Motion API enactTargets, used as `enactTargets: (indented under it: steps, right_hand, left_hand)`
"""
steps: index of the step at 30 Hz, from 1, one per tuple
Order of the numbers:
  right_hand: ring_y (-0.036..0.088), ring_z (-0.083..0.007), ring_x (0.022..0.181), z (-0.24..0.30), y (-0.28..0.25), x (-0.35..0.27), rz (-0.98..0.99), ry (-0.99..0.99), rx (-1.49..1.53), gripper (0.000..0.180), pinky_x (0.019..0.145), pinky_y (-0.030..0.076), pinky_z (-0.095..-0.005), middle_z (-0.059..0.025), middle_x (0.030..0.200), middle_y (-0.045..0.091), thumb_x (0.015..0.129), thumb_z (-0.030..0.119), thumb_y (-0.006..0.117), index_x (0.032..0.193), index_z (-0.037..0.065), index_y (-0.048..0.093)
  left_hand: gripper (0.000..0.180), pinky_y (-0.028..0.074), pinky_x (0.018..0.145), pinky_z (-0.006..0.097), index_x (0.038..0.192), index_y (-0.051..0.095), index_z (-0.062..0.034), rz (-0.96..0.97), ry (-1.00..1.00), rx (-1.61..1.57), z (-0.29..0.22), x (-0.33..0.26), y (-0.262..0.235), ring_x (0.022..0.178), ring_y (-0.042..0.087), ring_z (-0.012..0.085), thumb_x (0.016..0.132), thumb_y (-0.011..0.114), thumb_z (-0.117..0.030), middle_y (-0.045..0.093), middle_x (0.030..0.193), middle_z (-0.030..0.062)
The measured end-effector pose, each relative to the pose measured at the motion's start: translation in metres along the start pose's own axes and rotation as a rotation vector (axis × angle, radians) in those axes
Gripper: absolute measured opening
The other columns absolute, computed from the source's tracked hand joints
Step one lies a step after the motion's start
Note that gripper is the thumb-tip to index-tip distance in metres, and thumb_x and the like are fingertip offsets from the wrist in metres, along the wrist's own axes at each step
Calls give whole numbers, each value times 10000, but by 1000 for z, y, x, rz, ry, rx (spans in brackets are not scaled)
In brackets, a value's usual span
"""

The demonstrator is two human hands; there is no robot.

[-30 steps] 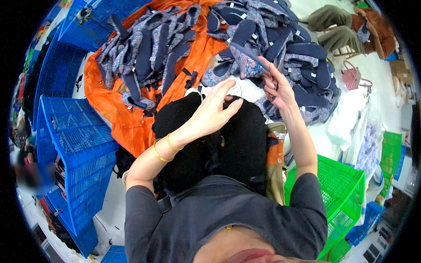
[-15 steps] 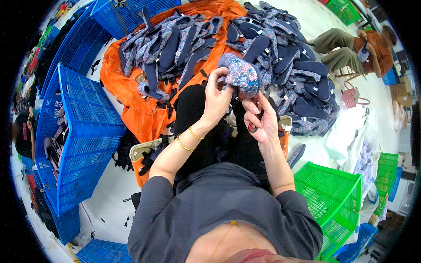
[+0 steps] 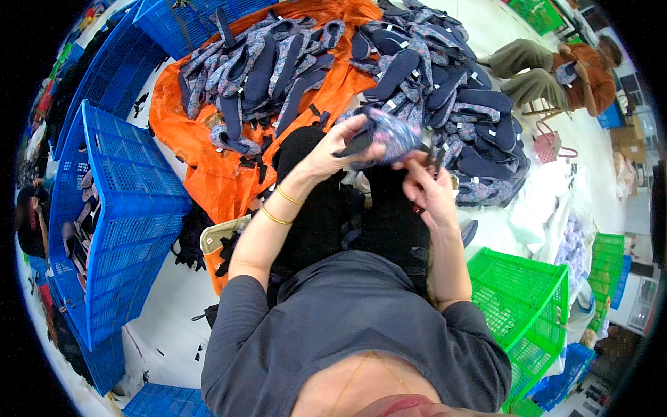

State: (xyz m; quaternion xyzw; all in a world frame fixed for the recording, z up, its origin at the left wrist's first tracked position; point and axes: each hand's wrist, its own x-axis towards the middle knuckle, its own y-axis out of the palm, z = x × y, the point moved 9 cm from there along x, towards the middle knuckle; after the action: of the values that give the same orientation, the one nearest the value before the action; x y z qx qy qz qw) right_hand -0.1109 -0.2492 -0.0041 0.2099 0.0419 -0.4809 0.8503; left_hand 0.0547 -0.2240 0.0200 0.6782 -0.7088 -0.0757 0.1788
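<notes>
My left hand (image 3: 340, 147) is closed on a floral blue-and-pink slipper (image 3: 397, 136), its fingers gripping the near left side. The slipper is smeared by motion and hangs in front of my lap. Beside its right end is my right hand (image 3: 429, 186), its fingers curled around what look like small scissors (image 3: 436, 158). Dark blades stick up past the fingers, and a reddish bit of handle shows below the palm. Whether the right fingertips touch the slipper is hard to tell. Beyond my hands lies a big pile of similar slippers (image 3: 479, 132) with navy soles.
An orange sheet (image 3: 187, 149) lies ahead to the left under more slippers (image 3: 260, 66). Blue crates (image 3: 135, 181) stand at my left, a green crate (image 3: 517, 299) at my right. A seated person (image 3: 587, 80) works at the far right, near a red-and-white bag (image 3: 547, 144).
The slipper has been turned and lowered slightly, its dark underside partly showing now. My right hand has shifted right, with the blades now pointing up. The whole view has moved a little.
</notes>
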Motion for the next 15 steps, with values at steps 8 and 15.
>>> enactTargets:
  steps: [8,15]
  right_hand:
    - [500,-11,681,29,-7,1,23,-279,-293,334,519,372,-161,3,1036,649,929,186,632,1219,39,558]
    - [472,1,602,-13,0,-2,140,-105,-243,371,491,369,-159,22,973,590,891,135,671,1222,15,558]
  left_hand:
    - [413,461,837,280,1116,604,-12,665,-185,562,4,12,48,919,551,103,813,770,-240,631,978,42]
    - [468,448,896,283,1182,598,-22,595,-290,411,12,11,14,976,556,123,834,746,-298,654,1063,48]
